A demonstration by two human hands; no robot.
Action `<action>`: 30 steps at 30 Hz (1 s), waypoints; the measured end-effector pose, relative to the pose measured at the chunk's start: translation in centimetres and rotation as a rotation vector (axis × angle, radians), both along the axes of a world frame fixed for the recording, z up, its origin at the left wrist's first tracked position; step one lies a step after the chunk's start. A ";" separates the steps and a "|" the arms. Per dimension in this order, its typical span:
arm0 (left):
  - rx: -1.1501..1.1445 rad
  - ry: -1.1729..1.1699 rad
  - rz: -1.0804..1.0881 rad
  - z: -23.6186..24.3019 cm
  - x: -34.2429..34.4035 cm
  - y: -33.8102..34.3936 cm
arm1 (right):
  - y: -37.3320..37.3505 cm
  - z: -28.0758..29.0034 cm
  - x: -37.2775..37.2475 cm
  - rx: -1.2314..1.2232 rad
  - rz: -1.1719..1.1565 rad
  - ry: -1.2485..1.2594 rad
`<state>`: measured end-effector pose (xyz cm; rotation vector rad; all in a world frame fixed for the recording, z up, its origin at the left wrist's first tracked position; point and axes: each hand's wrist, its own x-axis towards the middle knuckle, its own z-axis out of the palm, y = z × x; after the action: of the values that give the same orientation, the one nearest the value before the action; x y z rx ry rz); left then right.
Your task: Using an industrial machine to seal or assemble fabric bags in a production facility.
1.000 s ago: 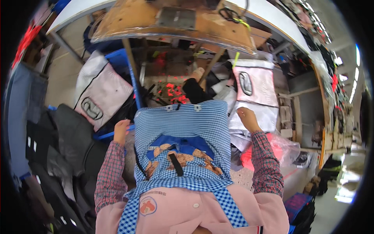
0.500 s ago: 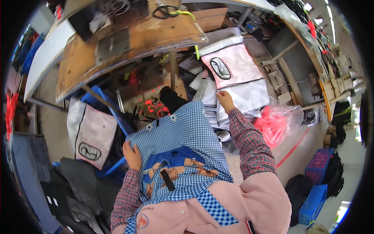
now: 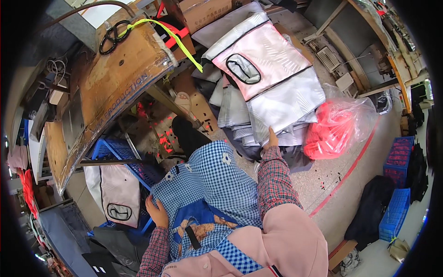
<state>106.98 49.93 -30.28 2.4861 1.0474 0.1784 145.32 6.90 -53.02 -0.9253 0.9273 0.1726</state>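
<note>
My right hand [image 3: 271, 139] is at the near lower corner of a pink-and-white fabric panel [image 3: 288, 99], pinching its edge; some fingers are hidden by the cloth. This panel has a black-bordered oval window [image 3: 243, 69] and a dark seam across it. It lies on top of a stack of white fabric pieces [image 3: 232, 113] to the right of my knees. My left hand [image 3: 158, 213] rests at the left side of my blue checked apron [image 3: 226, 175], fingers apart and holding nothing. Beside it, a similar pink-and-white panel [image 3: 121, 191] hangs over a blue plastic basket [image 3: 150, 171].
A worn wooden table [image 3: 120, 69] stands at the left front, with a black-handled tool [image 3: 113, 37] and a yellow-green strip [image 3: 177, 39] on it. A clear bag of bright pink material [image 3: 330, 134] sits right of the stack. Blue crates [image 3: 396, 212] stand far right; scraps litter the floor.
My view and body have turned toward the right. My right hand has shifted from the top panel's left edge to its near lower corner. My left hand stays by the apron.
</note>
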 end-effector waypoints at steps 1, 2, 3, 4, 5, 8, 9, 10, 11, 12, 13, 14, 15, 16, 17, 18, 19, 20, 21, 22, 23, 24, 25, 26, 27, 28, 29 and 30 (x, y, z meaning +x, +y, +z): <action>-0.008 0.010 -0.007 0.0 0.2 0.0 | 0.2 0.6 0.3 0.166 -0.078 -0.083; -0.022 0.030 0.001 0.1 0.4 0.0 | 0.4 1.3 0.6 0.200 -0.042 -0.138; -0.013 0.022 -0.009 0.1 0.5 -0.1 | 0.3 2.2 1.2 0.258 -0.033 -0.116; -0.013 0.015 -0.029 0.1 0.7 -0.1 | 0.3 3.0 1.6 0.327 -0.029 -0.125; -0.025 0.024 -0.028 0.1 0.8 -0.1 | 0.6 3.6 2.0 0.272 -0.043 -0.082; 0.004 0.030 -0.040 -0.1 1.1 -0.3 | 1.3 5.1 2.5 -0.263 -0.026 0.074; 0.010 0.011 -0.058 -0.1 1.1 -0.3 | 1.2 5.9 2.6 -0.170 -0.115 0.113; 0.014 0.008 -0.061 -0.2 1.2 -0.4 | 0.9 7.1 2.8 -0.175 -0.110 0.104; 0.011 0.013 -0.038 -0.2 1.2 -0.4 | 0.4 8.8 3.2 -0.114 -0.104 -0.007; 0.021 -0.007 -0.057 -0.2 1.3 -0.4 | 0.3 10.8 3.5 -0.077 -0.141 -0.065; 0.030 -0.013 -0.057 -0.2 1.3 -0.4 | -0.6 13.7 3.6 -0.032 -0.121 -0.191; 0.028 -0.002 -0.036 -0.2 1.2 -0.4 | -1.7 17.3 3.7 -0.102 -0.089 -0.330; 0.036 -0.034 -0.050 -0.3 1.2 -0.4 | -2.8 21.6 3.7 -0.184 -0.112 -0.392; 0.050 -0.018 -0.047 -0.3 1.1 -0.3 | -4.0 26.5 3.6 -0.140 -0.087 -0.493; 0.062 0.012 -0.031 -0.3 1.0 -0.3 | -4.8 31.4 3.2 -0.226 -0.167 -0.513; 0.064 -0.012 -0.038 -0.3 0.8 -0.3 | -5.5 36.4 2.4 -0.267 -0.206 -0.637; 0.071 -0.014 -0.041 -0.4 0.7 -0.3 | -5.9 41.2 1.1 -0.328 -0.247 -0.746; 0.076 -0.011 -0.026 -0.5 0.6 -0.3 | -6.2 45.7 -0.4 -0.387 -0.291 -0.858; 0.080 -0.034 -0.037 -0.6 0.5 -0.3 | -6.6 50.0 -1.9 -0.405 -0.342 -0.917; 0.085 -0.034 -0.025 -0.7 0.3 -0.3 | -6.7 53.8 -3.3 -0.437 -0.366 -0.997; 0.082 -0.022 -0.003 -0.8 0.2 -0.3 | -6.6 56.7 -4.6 -0.521 -0.471 -1.083; 0.088 -0.044 -0.012 -0.9 0.2 -0.3 | -6.5 59.0 -5.5 -0.618 -0.549 -1.192; 0.097 -0.034 -0.014 -1.0 0.2 -0.3 | -6.3 60.5 -5.8 -0.897 -0.561 -1.264; 0.098 -0.019 -0.005 -1.1 0.1 -0.2 | -6.7 62.5 -4.9 -0.833 -0.566 -1.289; 0.102 -0.037 -0.017 -1.2 0.1 -0.2 | -7.3 64.4 -4.0 -0.621 -0.496 -1.310; 0.104 -0.019 -0.007 -1.2 0.1 -0.1 | -8.1 66.1 -3.1 -0.529 -0.360 -1.290; 0.102 0.004 0.011 -1.3 0.1 -0.1 | -8.3 66.9 -0.5 -0.422 -0.240 -1.297; 0.102 -0.015 0.003 -1.3 0.0 0.0 | -7.9 66.3 2.2 -0.490 -0.233 -1.159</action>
<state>107.02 49.94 -31.59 2.5698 1.0608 0.2572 147.53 -0.96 13.29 -1.1289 -0.0361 -0.7624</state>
